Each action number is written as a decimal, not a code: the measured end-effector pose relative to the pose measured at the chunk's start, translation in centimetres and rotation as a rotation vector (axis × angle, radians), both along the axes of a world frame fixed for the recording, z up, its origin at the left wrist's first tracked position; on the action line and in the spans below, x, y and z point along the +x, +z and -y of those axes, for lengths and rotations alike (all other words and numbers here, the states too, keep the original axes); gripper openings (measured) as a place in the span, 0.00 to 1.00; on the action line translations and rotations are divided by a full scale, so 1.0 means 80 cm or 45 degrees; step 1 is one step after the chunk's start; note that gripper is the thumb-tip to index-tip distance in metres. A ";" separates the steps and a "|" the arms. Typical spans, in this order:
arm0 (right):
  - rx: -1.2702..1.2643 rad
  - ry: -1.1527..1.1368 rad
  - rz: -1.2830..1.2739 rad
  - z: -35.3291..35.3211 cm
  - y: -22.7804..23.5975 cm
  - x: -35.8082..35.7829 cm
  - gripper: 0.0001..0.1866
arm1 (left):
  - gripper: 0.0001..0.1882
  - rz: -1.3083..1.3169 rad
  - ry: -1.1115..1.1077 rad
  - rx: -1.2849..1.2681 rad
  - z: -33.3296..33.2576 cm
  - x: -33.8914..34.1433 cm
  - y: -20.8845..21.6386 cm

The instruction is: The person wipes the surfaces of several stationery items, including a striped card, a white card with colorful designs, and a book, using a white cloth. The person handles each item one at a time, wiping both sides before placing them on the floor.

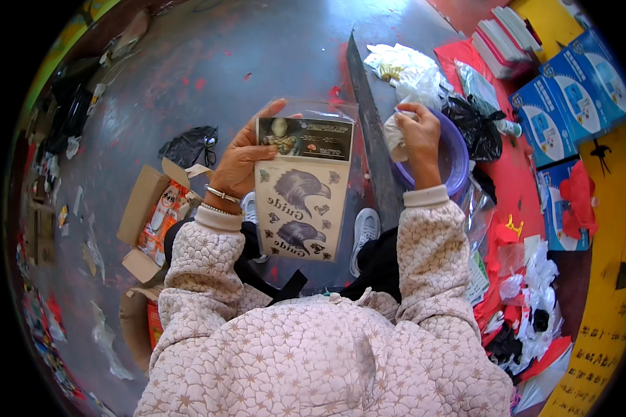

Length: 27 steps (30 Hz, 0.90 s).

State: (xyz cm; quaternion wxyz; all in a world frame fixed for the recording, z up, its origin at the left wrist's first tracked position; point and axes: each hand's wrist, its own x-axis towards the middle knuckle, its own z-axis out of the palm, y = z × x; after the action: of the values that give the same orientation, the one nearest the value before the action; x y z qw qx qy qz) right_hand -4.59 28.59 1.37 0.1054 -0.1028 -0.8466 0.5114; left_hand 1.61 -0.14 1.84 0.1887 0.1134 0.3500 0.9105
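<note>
My left hand (247,156) grips the left edge of a clear plastic packet (302,187) that holds a beige sheet printed with dark eagle heads and a dark header card on top. The packet is upright in front of me, above my knees. My right hand (417,139) is closed on a crumpled white wad (394,133), which looks like plastic or paper, over a purple plastic bowl (459,156). Both sleeves are a pale quilted jacket.
A long dark edge (368,132) runs away from me between the grey floor and a red surface on the right. On that side lie blue boxes (560,111), stacked booklets (504,38), black and white bags, red scraps. Open cardboard boxes (153,215) stand at my left.
</note>
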 end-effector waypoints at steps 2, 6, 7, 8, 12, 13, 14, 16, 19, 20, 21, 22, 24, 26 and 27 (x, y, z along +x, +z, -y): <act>-0.610 0.082 0.049 0.003 -0.004 0.001 0.07 | 0.35 0.000 0.021 0.033 0.002 -0.002 0.001; -1.360 0.312 0.258 0.022 -0.008 0.003 0.13 | 0.37 0.014 0.034 0.020 -0.001 -0.003 0.000; -1.493 0.382 0.347 0.030 -0.005 0.007 0.15 | 0.37 0.012 0.019 0.026 -0.001 -0.003 -0.001; -1.497 0.516 0.316 0.042 0.000 0.015 0.19 | 0.37 0.013 0.012 0.026 0.000 -0.003 -0.004; -0.935 0.686 0.146 0.070 0.015 0.026 0.14 | 0.36 0.042 -0.034 -0.031 -0.007 -0.003 -0.005; -0.969 0.648 0.148 0.069 0.013 0.026 0.14 | 0.36 0.054 -0.042 -0.058 -0.010 -0.003 -0.004; -1.002 0.611 0.148 0.070 0.011 0.026 0.14 | 0.36 0.059 -0.042 -0.060 -0.011 -0.003 -0.006; -1.108 0.530 0.144 0.075 0.012 0.029 0.14 | 0.36 0.071 -0.044 -0.062 -0.012 -0.003 -0.009; -1.144 0.364 0.090 0.077 0.017 0.032 0.13 | 0.35 0.098 -0.024 -0.060 -0.017 -0.003 -0.011; -1.199 0.331 0.078 0.070 0.015 0.029 0.12 | 0.35 0.109 -0.012 -0.061 -0.016 -0.002 -0.010; -1.254 0.300 0.065 0.057 0.010 0.020 0.11 | 0.35 0.119 0.003 -0.062 -0.014 -0.001 -0.010; -1.310 0.269 0.053 0.042 0.005 0.011 0.11 | 0.35 0.129 0.018 -0.064 -0.012 0.000 -0.010; -1.470 0.170 -0.026 -0.001 -0.009 -0.011 0.09 | 0.35 0.130 0.060 -0.051 -0.009 0.001 -0.014; -1.637 0.097 -0.071 -0.017 -0.003 -0.018 0.08 | 0.34 0.118 0.080 -0.053 -0.007 0.000 -0.013; -1.720 0.072 -0.071 -0.020 0.002 -0.016 0.07 | 0.33 0.110 0.080 -0.059 -0.007 -0.001 -0.014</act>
State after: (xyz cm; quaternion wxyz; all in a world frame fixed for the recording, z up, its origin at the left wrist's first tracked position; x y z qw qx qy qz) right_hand -5.88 30.15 1.54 0.0262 -0.1108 -0.3403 0.9334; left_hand 1.53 0.46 0.71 0.1775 0.0585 0.3660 0.9117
